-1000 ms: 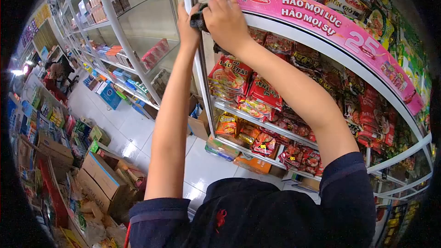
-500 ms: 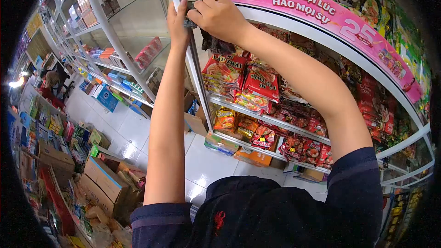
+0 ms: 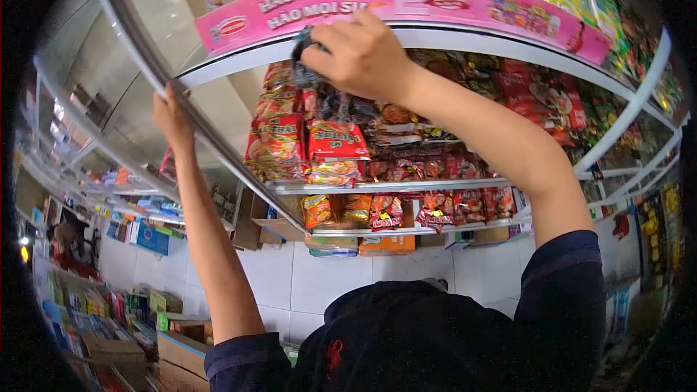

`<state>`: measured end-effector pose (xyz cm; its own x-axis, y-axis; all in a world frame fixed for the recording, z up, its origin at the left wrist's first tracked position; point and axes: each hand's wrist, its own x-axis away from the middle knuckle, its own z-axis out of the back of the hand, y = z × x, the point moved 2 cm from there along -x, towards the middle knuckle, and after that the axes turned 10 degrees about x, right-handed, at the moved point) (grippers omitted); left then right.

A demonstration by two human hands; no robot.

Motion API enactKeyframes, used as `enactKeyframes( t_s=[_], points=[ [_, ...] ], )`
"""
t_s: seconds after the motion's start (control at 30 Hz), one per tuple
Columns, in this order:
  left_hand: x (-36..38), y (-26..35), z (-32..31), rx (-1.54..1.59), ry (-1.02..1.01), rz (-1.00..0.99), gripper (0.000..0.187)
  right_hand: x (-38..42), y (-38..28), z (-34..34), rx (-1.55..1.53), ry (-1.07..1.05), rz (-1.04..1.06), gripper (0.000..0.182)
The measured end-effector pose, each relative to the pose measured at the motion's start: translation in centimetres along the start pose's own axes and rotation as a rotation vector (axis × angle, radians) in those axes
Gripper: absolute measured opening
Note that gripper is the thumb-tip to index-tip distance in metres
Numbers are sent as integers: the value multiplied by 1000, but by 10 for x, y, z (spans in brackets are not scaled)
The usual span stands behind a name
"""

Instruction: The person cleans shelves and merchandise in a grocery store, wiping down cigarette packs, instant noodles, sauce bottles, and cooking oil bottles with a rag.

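Observation:
My left hand (image 3: 173,117) is closed round the metal post (image 3: 207,133) at the left front corner of a shelf unit. In my right hand (image 3: 363,58) is a dark, crumpled cloth (image 3: 308,65), part of it hanging below my fingers. That hand is at the white shelf edge (image 3: 465,38), just under a pink printed banner (image 3: 406,3). Below it, red instant noodle packets (image 3: 337,141) stand in stacks on the shelf. My right fingertips are partly hidden by the cloth and the back of the hand.
More noodle packets (image 3: 573,0) lie on the top shelf. Glass shelving (image 3: 65,109) with small boxes stands at the left. Cardboard boxes (image 3: 181,352) and other goods cover the floor at lower left. An orange box (image 3: 387,245) sits under the unit.
My view has turned left toward the unit's front. My right hand has moved from the post rightward along the shelf edge with the cloth, while my left hand stays on the post.

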<state>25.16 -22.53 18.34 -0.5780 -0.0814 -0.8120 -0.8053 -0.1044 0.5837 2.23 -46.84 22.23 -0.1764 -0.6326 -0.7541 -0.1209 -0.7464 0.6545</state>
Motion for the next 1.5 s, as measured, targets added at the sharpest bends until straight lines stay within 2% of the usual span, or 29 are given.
enactKeyframes(
  t_s=[0.07, 0.17, 0.23, 0.27, 0.33, 0.4, 0.43, 0.5, 0.53, 0.57, 0.67, 0.73, 0.77, 0.83, 0.9, 0.97, 1.0, 1.03, 1.07, 1.1, 1.13, 1.17, 1.23, 1.3, 1.33, 1.37, 1.43, 1.47, 1.5],
  points=[
    [-2, -9, -1, -7, 27, -42, 34, 19, 20, 19, 40, 35, -25, 3],
    [-2, -9, 0, 13, 52, -34, 35, 45, 47, 51, 98, -101, -93, 11],
    [-12, -37, 9, -239, 12, -304, 35, 59, 63, 70, 127, -136, -126, 18],
    [-18, -50, 12, -227, -13, -334, 35, 67, 73, 80, 140, -141, -144, 24],
    [-25, -67, 17, -254, -20, -301, 38, 86, 86, 95, 201, -159, -163, 28],
    [-16, -50, 11, -105, -7, -134, 42, 104, 98, 109, 241, -138, -170, 33],
    [-9, -33, 8, 82, -15, -28, 44, 112, 98, 115, 263, -160, -173, 33],
    [-20, -50, 19, -149, -42, -3, 46, 125, 99, 125, 267, -239, -317, 33],
    [-21, -46, 15, -84, -13, 58, 47, 129, 96, 130, 251, -247, -331, 32],
    [-15, -36, 16, -148, -36, -34, 48, 133, 92, 134, 261, -257, -332, 32],
    [-15, -35, 23, -114, -71, -83, 48, 154, 76, 140, 122, -518, -354, 30],
    [-20, -44, 27, -200, -107, 66, 45, 163, 63, 152, 38, -598, -374, 29],
    [-10, -26, 15, -184, -108, 58, 45, 166, 57, 161, -10, -637, -380, 28],
    [37, 51, -11, -25, 180, -336, 47, 173, 46, 178, -77, -688, -436, 28],
    [86, 105, -43, 118, 166, -594, 49, 179, 33, 200, -84, -672, -507, 31],
    [150, 122, -86, 379, -53, -154, 44, 186, 25, 223, -162, -718, -608, 35],
    [186, 143, -113, 388, -338, -59, 33, 188, 21, 234, -153, -692, -649, 36],
    [216, 184, -138, 324, -719, -62, 25, 190, 18, 246, -142, -666, -689, 37],
    [256, 209, -161, 553, -1049, 319, 22, 189, 15, 262, -118, -710, -755, 42],
    [287, 228, -183, 509, -1382, 85, 32, 190, 11, 276, -86, -723, -760, 42],
    [323, 253, -188, 657, -1462, 130, 42, 194, 8, 290, -52, -667, -865, 45],
    [373, 244, -205, 839, -1465, 57, 49, 199, 5, 305, -9, -605, -972, 47],
    [413, 294, -205, 971, -1647, 330, 46, 217, -7, 336, 77, -544, -1026, 51],
    [466, 303, -223, 836, -1938, 181, 44, 238, -22, 372, 291, -429, -1134, 52],
    [475, 330, -222, 994, -1978, 219, 35, 239, -23, 393, 318, -496, -1267, 54],
    [493, 346, -222, 1041, -2029, 180, 35, 240, -26, 417, 397, -504, -1275, 54],
    [530, 374, -223, 1135, -2047, 581, 29, 252, -34, 467, 541, -523, -1618, 57],
    [539, 396, -218, 1218, -2017, 570, 28, 258, -39, 495, 638, -478, -1688, 58],
    [553, 409, -221, 1241, -2070, 549, 28, 257, -44, 521, 701, -469, -1697, 58]
  ],
)
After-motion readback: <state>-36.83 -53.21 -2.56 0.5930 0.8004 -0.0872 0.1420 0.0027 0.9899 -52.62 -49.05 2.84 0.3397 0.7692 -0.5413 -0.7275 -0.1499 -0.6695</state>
